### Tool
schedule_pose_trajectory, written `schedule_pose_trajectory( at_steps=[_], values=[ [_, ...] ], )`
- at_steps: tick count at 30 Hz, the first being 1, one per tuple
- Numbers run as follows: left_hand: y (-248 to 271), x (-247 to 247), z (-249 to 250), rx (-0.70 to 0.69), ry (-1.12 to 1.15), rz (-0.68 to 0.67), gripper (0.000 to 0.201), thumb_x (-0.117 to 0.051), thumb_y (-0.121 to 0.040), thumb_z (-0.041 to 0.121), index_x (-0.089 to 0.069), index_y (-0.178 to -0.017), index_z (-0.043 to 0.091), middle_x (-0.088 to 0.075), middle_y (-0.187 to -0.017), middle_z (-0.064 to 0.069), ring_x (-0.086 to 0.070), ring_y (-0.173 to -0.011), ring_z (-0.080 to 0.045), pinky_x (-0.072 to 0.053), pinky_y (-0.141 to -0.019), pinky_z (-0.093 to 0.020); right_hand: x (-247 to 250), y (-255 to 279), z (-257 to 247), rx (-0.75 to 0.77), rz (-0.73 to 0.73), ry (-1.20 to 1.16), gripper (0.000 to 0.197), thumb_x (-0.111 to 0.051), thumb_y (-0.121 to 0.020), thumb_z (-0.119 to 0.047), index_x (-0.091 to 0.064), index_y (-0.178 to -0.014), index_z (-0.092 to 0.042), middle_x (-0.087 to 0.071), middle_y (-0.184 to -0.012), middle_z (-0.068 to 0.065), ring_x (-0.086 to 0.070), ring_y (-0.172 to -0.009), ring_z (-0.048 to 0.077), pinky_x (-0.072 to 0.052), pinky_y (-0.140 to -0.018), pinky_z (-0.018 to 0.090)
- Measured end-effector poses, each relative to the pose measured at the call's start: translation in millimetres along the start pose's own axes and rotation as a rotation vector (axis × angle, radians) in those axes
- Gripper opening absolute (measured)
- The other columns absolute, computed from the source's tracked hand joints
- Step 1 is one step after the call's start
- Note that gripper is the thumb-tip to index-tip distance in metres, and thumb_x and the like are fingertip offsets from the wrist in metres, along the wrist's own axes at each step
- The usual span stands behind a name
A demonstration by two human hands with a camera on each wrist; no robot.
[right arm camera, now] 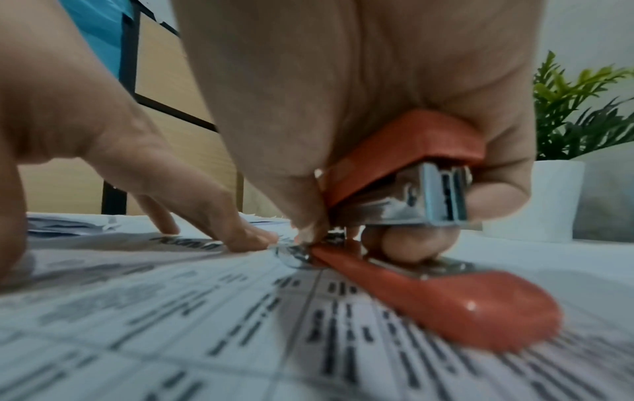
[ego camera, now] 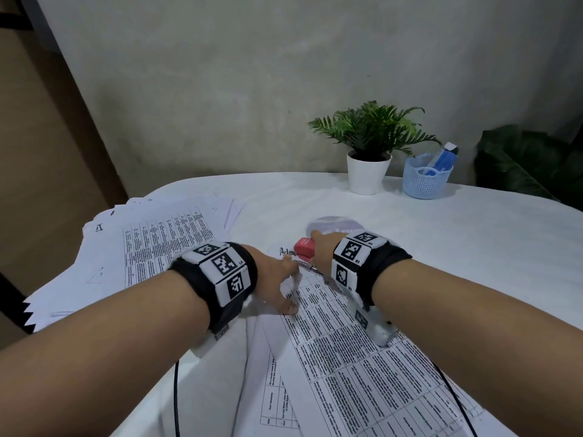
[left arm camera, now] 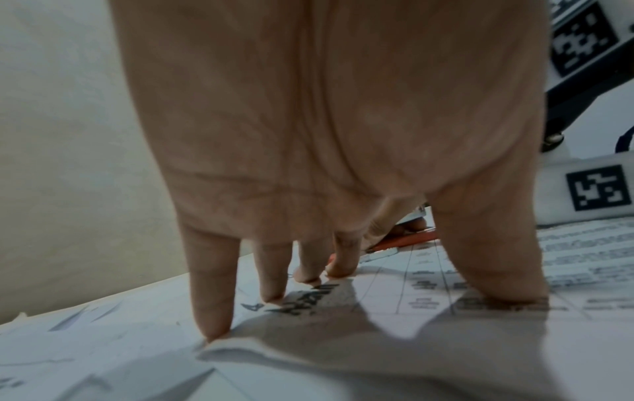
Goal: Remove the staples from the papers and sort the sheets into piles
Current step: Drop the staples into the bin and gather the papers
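A stapled set of printed table sheets (ego camera: 362,367) lies in front of me on the white table. My left hand (ego camera: 280,279) presses its top corner flat with spread, straight fingers (left arm camera: 213,304). My right hand (ego camera: 318,247) grips a red stapler (ego camera: 304,247) by its rear end, thumb and fingers curled round it (right arm camera: 411,168). The stapler's metal tail tip (right arm camera: 295,255) sits on the paper's corner just beside my left fingertips (right arm camera: 250,238). The staple itself is hidden.
A fanned pile of loose sheets (ego camera: 132,247) covers the table's left side. At the back stand a potted plant (ego camera: 367,171) and a blue basket (ego camera: 426,179) with supplies. A round grey mat (ego camera: 334,225) lies just past my right hand.
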State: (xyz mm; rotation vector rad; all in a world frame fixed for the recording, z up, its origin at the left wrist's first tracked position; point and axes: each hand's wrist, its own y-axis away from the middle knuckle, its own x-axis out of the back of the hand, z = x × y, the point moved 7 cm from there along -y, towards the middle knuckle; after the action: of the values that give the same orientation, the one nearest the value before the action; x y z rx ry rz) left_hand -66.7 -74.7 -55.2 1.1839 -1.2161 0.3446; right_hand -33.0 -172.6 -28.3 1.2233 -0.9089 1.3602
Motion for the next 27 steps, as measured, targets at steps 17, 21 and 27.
schedule_pose_trajectory(
  at_steps=[17,21,27],
  values=[
    [-10.0,-4.4,1.2,-0.083,0.038,0.063,0.061,-0.051,-0.084,0.062,-0.039,-0.129,0.023,-0.017,-0.158,-0.002,-0.050,-0.123,-0.023,-0.041,-0.080,-0.031,3.1,-14.5,15.5,-0.104,-0.128,-0.201,0.031,-0.048,-0.093,-0.026,-0.039,-0.064,-0.018,-0.046,-0.073,-0.004,-0.049,-0.065,0.016,-0.043,-0.067,0.028],
    [-13.4,6.6,-1.8,0.046,-0.002,0.039,0.092,-0.051,-0.084,0.066,-0.014,-0.151,0.015,-0.006,-0.160,-0.005,-0.030,-0.141,-0.025,-0.030,-0.108,-0.040,13.6,10.1,28.3,-0.141,-0.168,-0.308,0.028,-0.032,-0.100,-0.027,-0.048,-0.112,-0.008,-0.053,-0.112,0.013,-0.056,-0.105,0.028,-0.044,-0.090,0.034],
    [-22.3,23.2,-36.0,0.221,0.209,0.114,0.076,-0.075,-0.064,0.063,-0.058,-0.116,0.011,-0.060,-0.093,0.003,-0.055,-0.082,-0.018,-0.041,-0.060,-0.022,22.3,36.3,47.9,-0.188,-0.125,-0.395,0.038,-0.032,-0.101,-0.029,-0.040,-0.126,-0.002,-0.052,-0.123,0.018,-0.056,-0.100,0.029,-0.046,-0.086,0.034]
  ],
)
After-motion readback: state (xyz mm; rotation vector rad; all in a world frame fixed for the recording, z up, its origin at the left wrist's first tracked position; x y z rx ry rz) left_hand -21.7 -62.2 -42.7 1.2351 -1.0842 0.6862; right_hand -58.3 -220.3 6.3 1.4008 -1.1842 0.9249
